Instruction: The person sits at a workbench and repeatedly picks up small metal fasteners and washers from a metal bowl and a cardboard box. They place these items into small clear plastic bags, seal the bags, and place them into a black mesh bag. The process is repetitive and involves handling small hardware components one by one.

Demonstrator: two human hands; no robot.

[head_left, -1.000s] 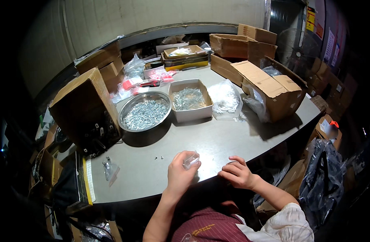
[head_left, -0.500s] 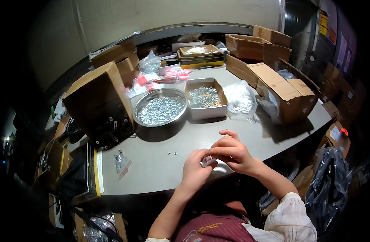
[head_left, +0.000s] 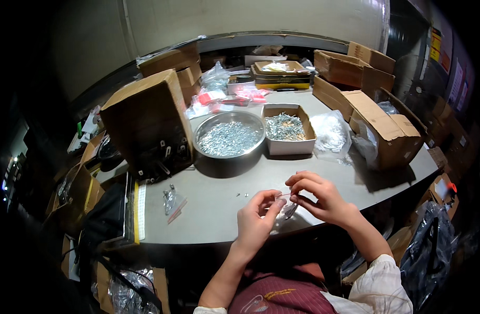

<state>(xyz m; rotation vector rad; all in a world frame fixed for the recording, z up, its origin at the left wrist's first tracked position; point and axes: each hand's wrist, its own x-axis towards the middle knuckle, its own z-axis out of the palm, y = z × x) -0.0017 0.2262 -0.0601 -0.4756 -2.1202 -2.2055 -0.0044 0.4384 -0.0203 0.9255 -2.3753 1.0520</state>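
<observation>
Between my two hands is a small clear zip bag (head_left: 288,210) with a reddish strip along its top edge. My left hand (head_left: 254,222) pinches one end of that edge between thumb and fingers. At the other end, my right hand (head_left: 324,199) closes thumb and fingers on it, and the bag hangs below, close to the table's front edge. What lies inside the bag is too small to make out. Two tiny metal pieces (head_left: 242,194) lie just beyond my left hand. Farther left rests another small clear bag (head_left: 173,203) with metal hardware inside.
A steel bowl (head_left: 199,150) of small metal parts stands mid-table, beside a white carton (head_left: 290,148) of screws and a bag of white plastic pieces (head_left: 330,133). Cardboard boxes (head_left: 146,112) stand left and right (head_left: 378,112). Pink-and-clear bags (head_left: 250,94) lie behind.
The view has shifted, moving the table's contents rightward in the picture. My hands have drawn slightly apart, showing the bag's reddish top edge stretched between them.
</observation>
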